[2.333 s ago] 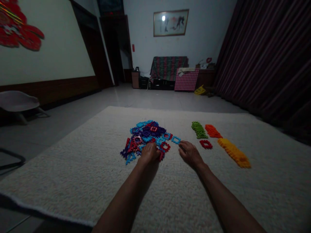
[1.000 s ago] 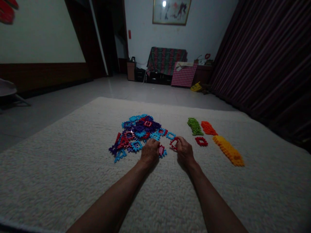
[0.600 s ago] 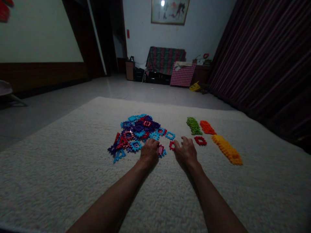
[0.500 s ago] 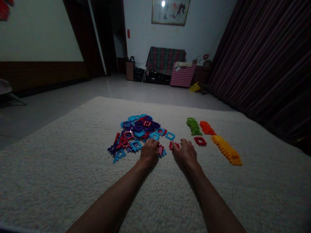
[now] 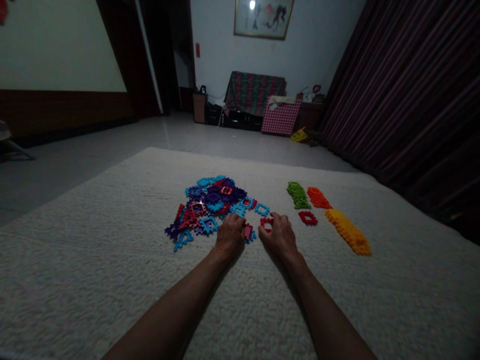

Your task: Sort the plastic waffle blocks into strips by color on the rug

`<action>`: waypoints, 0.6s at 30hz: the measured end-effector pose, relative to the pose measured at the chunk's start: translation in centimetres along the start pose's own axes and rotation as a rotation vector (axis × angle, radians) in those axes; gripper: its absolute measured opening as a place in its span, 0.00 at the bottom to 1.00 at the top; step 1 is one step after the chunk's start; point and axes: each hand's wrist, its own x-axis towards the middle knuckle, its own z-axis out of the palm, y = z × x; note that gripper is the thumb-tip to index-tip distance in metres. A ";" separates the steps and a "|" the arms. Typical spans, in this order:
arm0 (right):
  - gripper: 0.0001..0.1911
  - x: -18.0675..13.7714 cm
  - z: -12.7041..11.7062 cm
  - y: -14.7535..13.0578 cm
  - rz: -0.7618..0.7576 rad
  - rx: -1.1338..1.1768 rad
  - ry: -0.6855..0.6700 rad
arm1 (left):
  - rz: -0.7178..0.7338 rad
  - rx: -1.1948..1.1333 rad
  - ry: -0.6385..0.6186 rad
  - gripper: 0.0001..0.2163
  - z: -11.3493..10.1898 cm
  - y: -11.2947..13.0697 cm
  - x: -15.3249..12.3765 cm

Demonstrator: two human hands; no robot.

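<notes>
A heap of blue, purple and red interlocking plastic pieces [image 5: 212,202] lies on a cream rug [image 5: 112,260]. My left hand [image 5: 229,236] rests curled at the heap's near edge, fingers closed over a red piece [image 5: 247,231]. My right hand [image 5: 278,236] is just to its right, fingers pinched on a red square piece [image 5: 266,223]. Further right lie a single red piece [image 5: 308,217], a green row [image 5: 298,195], an orange row [image 5: 318,198] and a longer yellow row [image 5: 348,231].
Beyond the rug is a grey tiled floor [image 5: 187,137]. At the far wall stand a cloth-covered cabinet [image 5: 255,95] and a red checked box [image 5: 281,117]. Dark striped curtains [image 5: 405,100] run along the right side.
My right hand left the pile's edge, took a red square piece, and has since drifted left toward my left hand. My left hand has stayed at the heap. The view tilted down slightly.
</notes>
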 end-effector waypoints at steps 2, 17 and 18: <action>0.24 0.0 0.0 -0.1 0.000 0.081 -0.004 | -0.003 0.002 0.003 0.09 0.0 0.0 0.0; 0.25 4.1 -3.3 11.7 0.245 0.069 0.396 | 0.023 0.042 0.020 0.10 0.2 -0.3 0.0; 0.25 4.1 -3.3 12.2 0.250 0.072 0.401 | 0.024 0.046 0.021 0.10 0.2 -0.3 0.0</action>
